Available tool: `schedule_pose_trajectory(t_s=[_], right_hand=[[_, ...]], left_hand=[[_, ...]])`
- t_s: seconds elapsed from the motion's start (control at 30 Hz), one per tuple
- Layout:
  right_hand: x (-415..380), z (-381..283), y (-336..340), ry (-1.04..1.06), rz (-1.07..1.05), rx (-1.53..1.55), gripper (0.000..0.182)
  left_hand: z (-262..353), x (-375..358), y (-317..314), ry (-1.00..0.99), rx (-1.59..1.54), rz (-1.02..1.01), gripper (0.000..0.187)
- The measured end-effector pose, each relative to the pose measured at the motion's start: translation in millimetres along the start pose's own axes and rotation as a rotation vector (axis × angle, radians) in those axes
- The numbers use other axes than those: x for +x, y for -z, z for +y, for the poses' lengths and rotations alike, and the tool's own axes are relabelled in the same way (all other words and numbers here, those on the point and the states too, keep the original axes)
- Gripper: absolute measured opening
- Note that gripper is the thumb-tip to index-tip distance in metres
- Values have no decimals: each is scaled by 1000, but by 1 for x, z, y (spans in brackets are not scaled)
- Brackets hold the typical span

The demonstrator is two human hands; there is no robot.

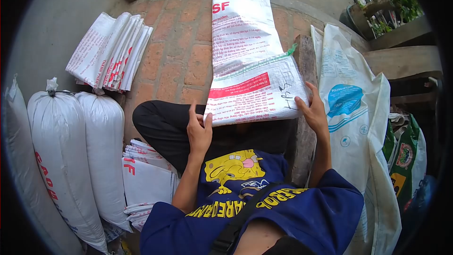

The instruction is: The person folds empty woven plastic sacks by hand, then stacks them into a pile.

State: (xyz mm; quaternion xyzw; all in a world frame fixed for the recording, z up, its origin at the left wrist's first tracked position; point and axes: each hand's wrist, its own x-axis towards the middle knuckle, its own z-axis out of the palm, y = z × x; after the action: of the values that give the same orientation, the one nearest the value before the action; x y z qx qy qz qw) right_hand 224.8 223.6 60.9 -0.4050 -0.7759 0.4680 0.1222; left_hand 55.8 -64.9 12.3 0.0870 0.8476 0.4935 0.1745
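A folded white woven sack (245, 66) with red print and a green-stitched edge lies over the brick floor, its near end above my lap. At that end's left corner is my left hand (199, 130), thumb against the edge and index finger raised. My right hand (314, 111) grips the right corner, thumb on top and the other fingers partly behind it. Black handwriting marks the sack near my right thumb, and a green tie end sticks out at its right edge.
Folded sacks (101, 52) are stacked at the upper left, with more (148, 174) beside my left elbow. Full white sacks (66, 160) stand along the left wall. A wooden beam (306, 66) and a large whitish sack (347, 113) lie to the right. Plants (410, 0) are at the upper right.
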Motion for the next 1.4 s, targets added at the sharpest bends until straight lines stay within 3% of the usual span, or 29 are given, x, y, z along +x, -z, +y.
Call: schedule_pose_trajectory(t_s=[0.03,0.07,0.1,0.13,0.17,0.23,0.3,0.37,0.43,0.47,0.5,0.53,0.6,0.63,0.7,0.77,0.83,0.9,0.93,1.0,1.03,1.1,1.13,1.17,1.23,1.27,1.3,1.37,1.4], right_hand=[[-3,-8,3,-12,-49,-70,75],[-3,-4,4,-12,-45,-72,75],[-3,0,4,171,-57,-94,76],[-3,2,4,354,-71,-115,78],[-7,1,4,357,-69,-116,78],[-16,-7,2,464,-6,-565,80],[-17,-6,1,612,26,-854,74],[-11,3,3,735,32,-1003,69],[-3,3,9,790,-131,-739,49],[-1,1,16,814,-142,-550,33],[0,-6,21,816,-142,-550,33],[0,-11,27,828,-151,-245,29],[0,-23,33,836,-176,315,14],[4,-23,30,834,-181,311,14],[14,-24,18,933,-295,981,18],[14,-31,2,925,-280,1033,23],[16,-31,-12,867,-295,1178,24],[21,-30,-8,939,-371,1071,23],[19,-35,-2,942,-384,872,25],[8,-39,4,860,-269,341,29],[16,-29,5,854,-272,340,29],[44,-3,10,977,-543,-159,41],[27,-13,3,808,-508,-74,39],[27,-11,3,811,-511,-75,39],[25,2,-6,653,-565,191,35],[26,12,-8,688,-537,149,35],[23,32,-15,685,-528,151,35],[10,88,-38,640,-133,77,43],[11,82,-39,554,-134,50,50]], left_hand=[[-3,-2,3,0,-1,-2,49],[-8,-3,7,-209,137,-68,49],[-11,-7,10,-417,276,-133,49],[-10,-12,13,-406,268,-202,43],[-13,-15,14,-408,266,-201,43],[-21,-18,16,-578,534,-226,40],[-28,-18,15,-585,577,-172,36],[-25,-14,21,-828,589,-31,35],[-17,-10,31,-816,533,-18,28],[-11,-7,40,-829,332,-22,23],[-2,-5,49,-837,129,-31,19],[6,-6,58,-767,-93,-38,15],[10,-6,72,-722,-577,-170,25],[13,-4,78,-739,-770,-259,30],[22,0,81,-820,-784,-309,45],[28,5,78,-783,-257,-343,58],[3,18,62,-709,-303,-376,57],[-26,39,54,-860,-310,-608,44],[-28,26,50,-699,-468,-546,40],[-26,23,52,-835,-492,-473,48],[-25,22,55,-863,-519,-443,49],[-28,28,63,-902,-558,-462,51],[-27,29,64,-941,-599,-476,53],[-24,27,64,-941,-599,-472,53],[-11,16,71,-714,-511,-373,55],[-15,9,79,-506,-249,-384,63],[-28,9,76,-510,-246,-392,63],[-98,24,45,-422,-613,-320,58],[-95,20,39,-397,-377,-206,59]])
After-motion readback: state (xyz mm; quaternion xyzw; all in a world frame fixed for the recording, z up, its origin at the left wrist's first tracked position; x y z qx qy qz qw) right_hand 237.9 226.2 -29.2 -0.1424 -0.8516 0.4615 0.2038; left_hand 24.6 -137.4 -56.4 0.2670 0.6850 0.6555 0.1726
